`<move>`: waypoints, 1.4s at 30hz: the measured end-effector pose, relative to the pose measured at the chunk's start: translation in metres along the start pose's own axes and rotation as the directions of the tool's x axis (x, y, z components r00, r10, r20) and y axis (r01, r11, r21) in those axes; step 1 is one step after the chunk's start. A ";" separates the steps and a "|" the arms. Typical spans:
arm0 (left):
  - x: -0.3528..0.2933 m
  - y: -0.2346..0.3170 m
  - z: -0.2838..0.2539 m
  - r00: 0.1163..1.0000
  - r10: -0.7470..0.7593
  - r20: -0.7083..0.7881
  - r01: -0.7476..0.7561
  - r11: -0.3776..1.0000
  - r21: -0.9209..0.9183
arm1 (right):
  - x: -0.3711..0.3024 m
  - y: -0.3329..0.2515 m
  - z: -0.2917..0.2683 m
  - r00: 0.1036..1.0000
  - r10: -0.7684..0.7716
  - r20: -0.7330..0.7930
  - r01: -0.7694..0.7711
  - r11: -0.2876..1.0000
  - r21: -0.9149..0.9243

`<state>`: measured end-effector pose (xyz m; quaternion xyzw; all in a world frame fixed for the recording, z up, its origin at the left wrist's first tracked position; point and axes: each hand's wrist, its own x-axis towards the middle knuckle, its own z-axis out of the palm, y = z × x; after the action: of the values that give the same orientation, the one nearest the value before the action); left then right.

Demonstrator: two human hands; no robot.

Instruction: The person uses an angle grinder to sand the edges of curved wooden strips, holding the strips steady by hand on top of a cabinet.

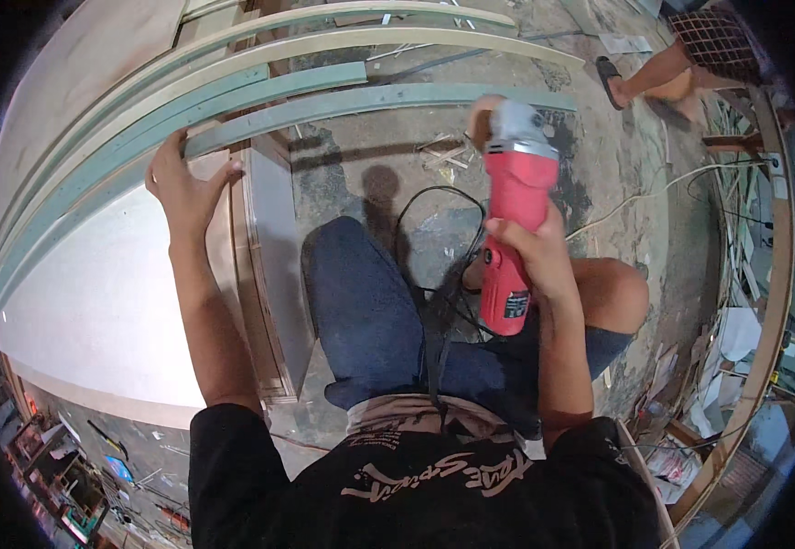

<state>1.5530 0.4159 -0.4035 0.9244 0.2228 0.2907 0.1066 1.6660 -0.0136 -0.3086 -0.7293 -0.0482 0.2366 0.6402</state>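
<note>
Grinder (518, 188) clasped in right hand (544, 245), disc (482, 123) over green strip (343, 102), contact unclear. Left hand (187, 181) spread at the same strip. Seemingly mid-smoothing; next, needing a steady strip and level disc.

Lettering (487, 479) on shirt (544, 517), label (515, 305) on grinder (518, 183)

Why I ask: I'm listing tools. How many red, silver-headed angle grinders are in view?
1: the grinder is in the right hand. Others may be hidden in the scrap clutter at right.
</note>
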 end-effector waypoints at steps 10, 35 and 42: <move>-0.001 -0.023 0.018 0.999 -0.016 -0.038 0.019 0.996 0.091 | 0.024 0.010 0.046 0.989 0.092 0.119 -0.087 0.995 -0.043; 0.004 -0.024 0.014 0.995 -0.096 0.031 0.096 0.995 0.013 | 0.037 0.021 0.073 0.996 0.067 0.062 -0.065 0.997 -0.029; 0.004 -0.029 0.016 0.997 -0.075 0.008 0.075 0.997 -0.004 | 0.034 0.018 0.078 0.996 0.085 0.037 -0.085 0.996 -0.007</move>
<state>1.5555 0.4422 -0.4238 0.9163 0.2565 0.2833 0.1201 1.6603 0.0673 -0.3408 -0.7280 -0.0299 0.2771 0.6264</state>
